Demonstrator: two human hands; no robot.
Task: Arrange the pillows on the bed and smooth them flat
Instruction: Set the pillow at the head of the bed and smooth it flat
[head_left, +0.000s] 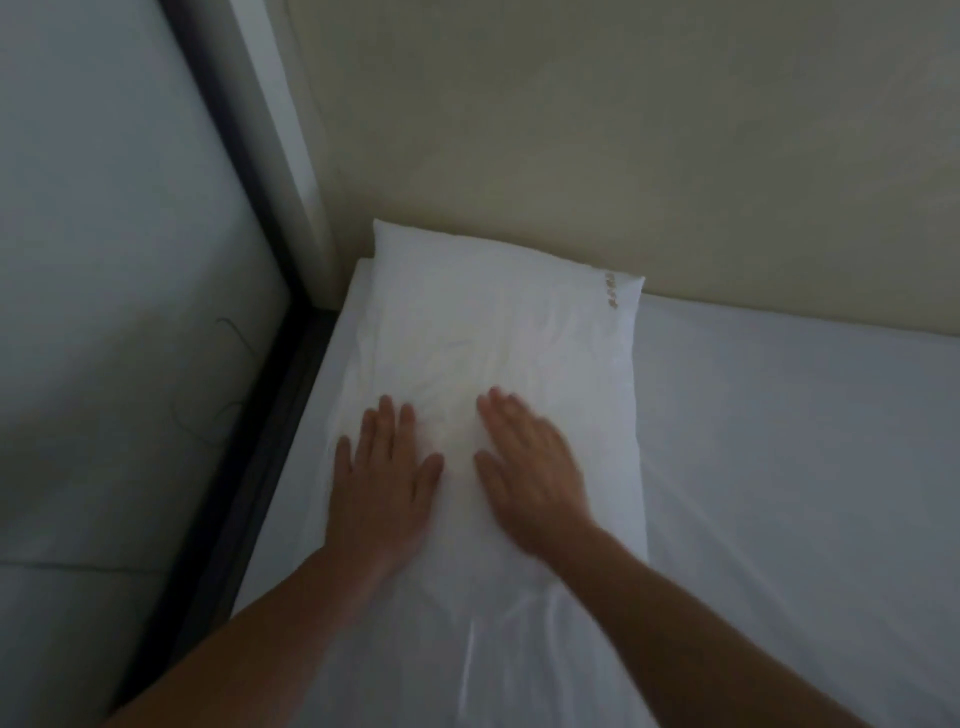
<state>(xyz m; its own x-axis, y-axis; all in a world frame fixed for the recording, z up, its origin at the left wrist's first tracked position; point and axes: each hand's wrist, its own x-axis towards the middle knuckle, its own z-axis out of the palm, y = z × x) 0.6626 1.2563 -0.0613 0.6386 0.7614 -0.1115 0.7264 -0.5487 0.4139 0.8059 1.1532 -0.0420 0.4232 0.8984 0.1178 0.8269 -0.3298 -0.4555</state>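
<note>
Open sheet (789, 441) right of the pillow (498, 332) — wall (623, 130) blocks behind it.
</note>
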